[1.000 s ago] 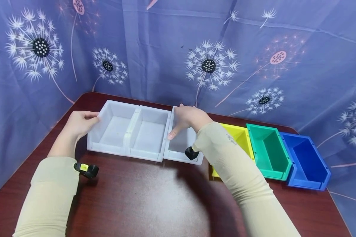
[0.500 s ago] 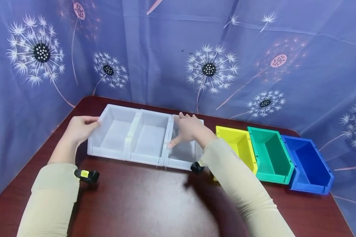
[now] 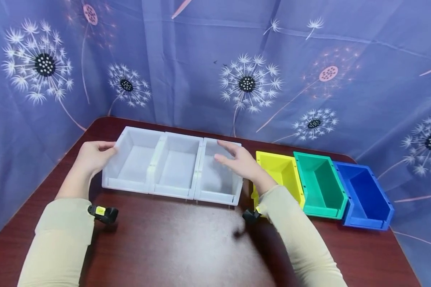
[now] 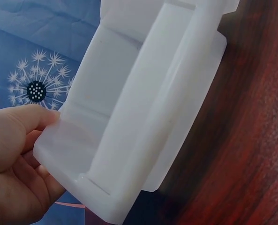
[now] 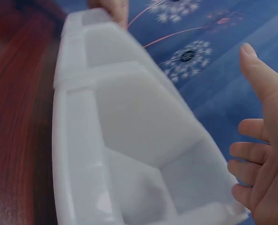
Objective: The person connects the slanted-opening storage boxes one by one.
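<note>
Three white storage bins stand side by side: a left bin (image 3: 134, 161), a middle bin (image 3: 176, 165) and a right bin (image 3: 215, 191). My left hand (image 3: 95, 157) holds the left bin's outer side wall. In the left wrist view its thumb (image 4: 40, 116) meets the wall's edge, and the other fingers are partly hidden behind it. My right hand (image 3: 238, 161) hovers over the right bin's right side, thumb spread from the fingers. The right wrist view shows this hand (image 5: 265, 154) apart from the bin, holding nothing.
Right of the white bins stand a yellow bin (image 3: 280, 171), a green bin (image 3: 319, 183) and a blue bin (image 3: 364, 195). All rest on a dark red-brown table (image 3: 172, 243). A blue curtain (image 3: 194, 71) with dandelion prints hangs behind and around it.
My right hand has lifted off the right white bin and shifted to the right, turning sideways. The left hand keeps its place at the left bin. The bins look unmoved.
</note>
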A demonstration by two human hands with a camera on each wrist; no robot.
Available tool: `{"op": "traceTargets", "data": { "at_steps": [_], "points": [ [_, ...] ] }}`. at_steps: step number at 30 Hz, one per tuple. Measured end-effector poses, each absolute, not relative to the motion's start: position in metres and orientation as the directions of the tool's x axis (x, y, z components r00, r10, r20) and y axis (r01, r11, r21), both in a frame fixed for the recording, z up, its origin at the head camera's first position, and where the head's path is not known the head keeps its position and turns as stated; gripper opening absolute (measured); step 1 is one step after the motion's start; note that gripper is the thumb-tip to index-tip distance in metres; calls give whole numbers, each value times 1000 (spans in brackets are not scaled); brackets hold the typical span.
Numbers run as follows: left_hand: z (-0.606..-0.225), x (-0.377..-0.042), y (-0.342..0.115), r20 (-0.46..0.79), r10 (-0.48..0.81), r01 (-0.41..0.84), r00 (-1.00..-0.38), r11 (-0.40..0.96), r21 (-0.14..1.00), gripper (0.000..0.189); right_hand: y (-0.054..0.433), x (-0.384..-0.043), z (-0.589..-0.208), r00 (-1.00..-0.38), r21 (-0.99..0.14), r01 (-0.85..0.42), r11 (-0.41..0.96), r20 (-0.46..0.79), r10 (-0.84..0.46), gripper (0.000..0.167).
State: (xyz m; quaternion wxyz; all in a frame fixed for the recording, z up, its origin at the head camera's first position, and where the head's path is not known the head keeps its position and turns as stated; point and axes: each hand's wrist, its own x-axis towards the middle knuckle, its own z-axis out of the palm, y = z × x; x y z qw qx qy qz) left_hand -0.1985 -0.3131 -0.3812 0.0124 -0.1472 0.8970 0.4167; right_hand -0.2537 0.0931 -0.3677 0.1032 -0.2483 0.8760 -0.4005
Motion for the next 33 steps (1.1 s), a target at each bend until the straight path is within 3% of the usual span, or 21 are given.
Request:
{"op": "traceTargets", "data": {
  "at_steps": [7, 20, 33],
  "points": [
    [-380, -198, -315, -123, -257, -263, -958, 626, 734, 53, 117, -242, -358, -883, -851, -272, 449, 35, -468, 52],
    [-384, -198, -323, -137, -258, -274, -956, 635, 722, 57, 172, -221, -353, -935, -824, -186, 534, -18, -354, 56],
    [-382, -199, -312, -169, -251, -292, -953, 610, 737, 61, 217, -194, -351, -957, -742, -223, 632, 41, -289, 50]
  ]
}}
